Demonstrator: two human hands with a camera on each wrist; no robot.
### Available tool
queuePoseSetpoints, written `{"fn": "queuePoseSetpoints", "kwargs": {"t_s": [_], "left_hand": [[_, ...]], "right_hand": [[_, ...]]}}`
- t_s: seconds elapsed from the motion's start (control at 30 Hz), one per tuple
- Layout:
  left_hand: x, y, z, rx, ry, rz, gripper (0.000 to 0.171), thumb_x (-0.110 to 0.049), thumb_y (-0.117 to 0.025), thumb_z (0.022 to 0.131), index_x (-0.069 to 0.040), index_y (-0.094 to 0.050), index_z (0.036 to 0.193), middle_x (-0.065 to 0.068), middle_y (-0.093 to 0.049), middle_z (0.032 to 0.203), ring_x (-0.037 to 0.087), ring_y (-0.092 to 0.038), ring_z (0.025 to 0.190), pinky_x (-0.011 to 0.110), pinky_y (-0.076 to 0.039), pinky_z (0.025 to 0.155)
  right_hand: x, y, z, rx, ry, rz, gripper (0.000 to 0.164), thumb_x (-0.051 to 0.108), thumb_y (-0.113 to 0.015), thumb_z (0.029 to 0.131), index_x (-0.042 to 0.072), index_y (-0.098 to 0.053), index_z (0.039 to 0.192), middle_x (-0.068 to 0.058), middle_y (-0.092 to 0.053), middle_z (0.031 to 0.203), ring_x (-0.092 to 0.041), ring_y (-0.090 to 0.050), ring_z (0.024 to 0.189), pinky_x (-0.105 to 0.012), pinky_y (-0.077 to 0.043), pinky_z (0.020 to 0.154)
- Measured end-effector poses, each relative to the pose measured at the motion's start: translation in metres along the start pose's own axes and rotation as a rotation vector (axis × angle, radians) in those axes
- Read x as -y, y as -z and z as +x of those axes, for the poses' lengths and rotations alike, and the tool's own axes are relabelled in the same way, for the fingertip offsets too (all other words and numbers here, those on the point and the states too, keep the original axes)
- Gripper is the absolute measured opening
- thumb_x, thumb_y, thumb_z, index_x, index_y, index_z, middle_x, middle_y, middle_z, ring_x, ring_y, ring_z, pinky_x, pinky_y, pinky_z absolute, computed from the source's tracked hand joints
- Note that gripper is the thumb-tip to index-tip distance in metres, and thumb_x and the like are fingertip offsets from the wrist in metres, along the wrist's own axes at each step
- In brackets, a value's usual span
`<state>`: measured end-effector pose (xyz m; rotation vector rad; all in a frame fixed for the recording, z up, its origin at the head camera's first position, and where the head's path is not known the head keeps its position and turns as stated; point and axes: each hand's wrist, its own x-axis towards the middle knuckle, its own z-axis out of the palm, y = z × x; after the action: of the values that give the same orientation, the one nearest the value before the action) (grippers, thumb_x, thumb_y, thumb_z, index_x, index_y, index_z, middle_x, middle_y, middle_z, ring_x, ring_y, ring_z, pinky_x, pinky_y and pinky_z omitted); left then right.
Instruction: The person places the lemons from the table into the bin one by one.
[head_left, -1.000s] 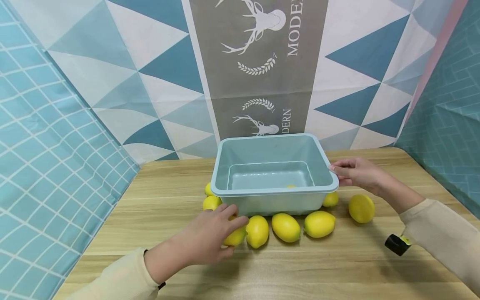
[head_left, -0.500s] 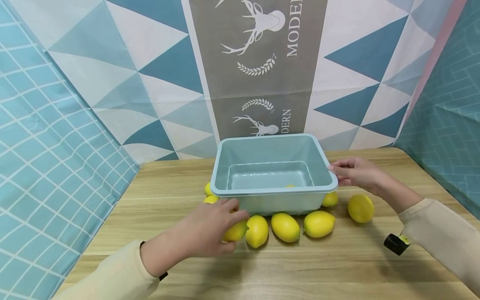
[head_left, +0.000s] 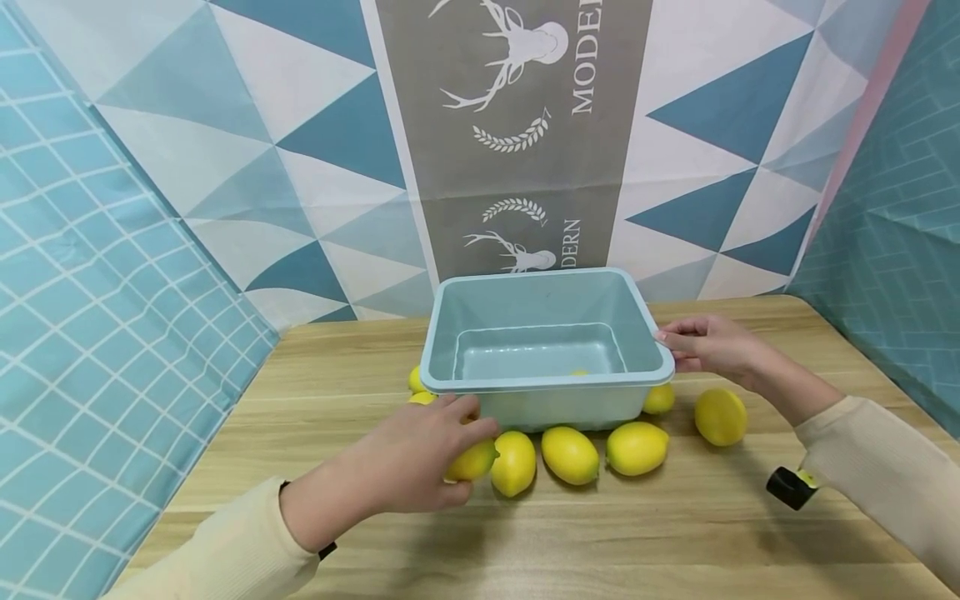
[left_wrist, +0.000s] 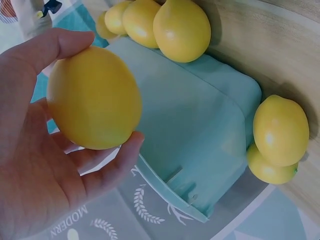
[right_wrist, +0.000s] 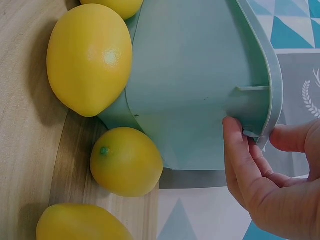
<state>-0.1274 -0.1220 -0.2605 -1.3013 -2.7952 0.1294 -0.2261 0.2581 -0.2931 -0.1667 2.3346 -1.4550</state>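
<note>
My left hand (head_left: pixel 408 462) holds a yellow lemon (left_wrist: pixel 95 97) between thumb and fingers, in front of the left corner of a light blue plastic basin (head_left: pixel 555 406). In the left wrist view the thumb lies over the lemon's top side and the fingertips are under it. My right hand (head_left: pixel 720 350) pinches the basin's right rim, thumb on the outer lip and fingers beneath, as the right wrist view (right_wrist: pixel 272 180) shows. Along the basin's front lie several lemons, among them one beside the left hand (head_left: pixel 513 463), a middle one (head_left: pixel 571 456) and a right one (head_left: pixel 637 448).
Two lemons (left_wrist: pixel 281 130) sit by the basin's left side. Off its right side are a lemon by the corner (head_left: pixel 659 399) and another farther right (head_left: pixel 721 417). A bit of yellow (head_left: pixel 580 372) shows inside the basin. Patterned sheets stand behind and beside the wooden table (head_left: pixel 600 542).
My left hand's fingers have drawn in round the lemon, and it has shifted slightly upward in the head view. The right hand stays at the basin's rim.
</note>
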Motion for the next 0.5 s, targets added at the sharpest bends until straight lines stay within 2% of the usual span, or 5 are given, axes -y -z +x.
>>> {"fn": "queuePoseSetpoints", "kwargs": {"t_s": [0.3, 0.5], "left_hand": [[0.003, 0.005, 0.0, -0.034, -0.011, 0.018, 0.044, -0.032, -0.072, 0.076, -0.021, -0.057, 0.117, -0.002, -0.049, 0.092, 0.01, -0.044, 0.077, 0.019, -0.033, 0.051], [0.008, 0.012, 0.005, -0.047, 0.008, 0.017, 0.047, -0.031, -0.072, 0.076, -0.019, -0.058, 0.119, 0.0, -0.051, 0.097, 0.012, -0.046, 0.078, 0.019, -0.034, 0.05]], "right_hand": [[0.0, 0.0, 0.0, -0.002, 0.004, 0.013, 0.052, 0.026, -0.049, 0.101, -0.014, -0.04, 0.133, 0.007, -0.062, 0.097, -0.002, -0.064, 0.086, -0.022, -0.058, 0.082], [0.0, 0.001, 0.0, 0.004, 0.003, 0.016, 0.051, 0.025, -0.048, 0.101, -0.014, -0.039, 0.133, 0.007, -0.062, 0.097, -0.002, -0.064, 0.086, -0.022, -0.058, 0.082]]}}
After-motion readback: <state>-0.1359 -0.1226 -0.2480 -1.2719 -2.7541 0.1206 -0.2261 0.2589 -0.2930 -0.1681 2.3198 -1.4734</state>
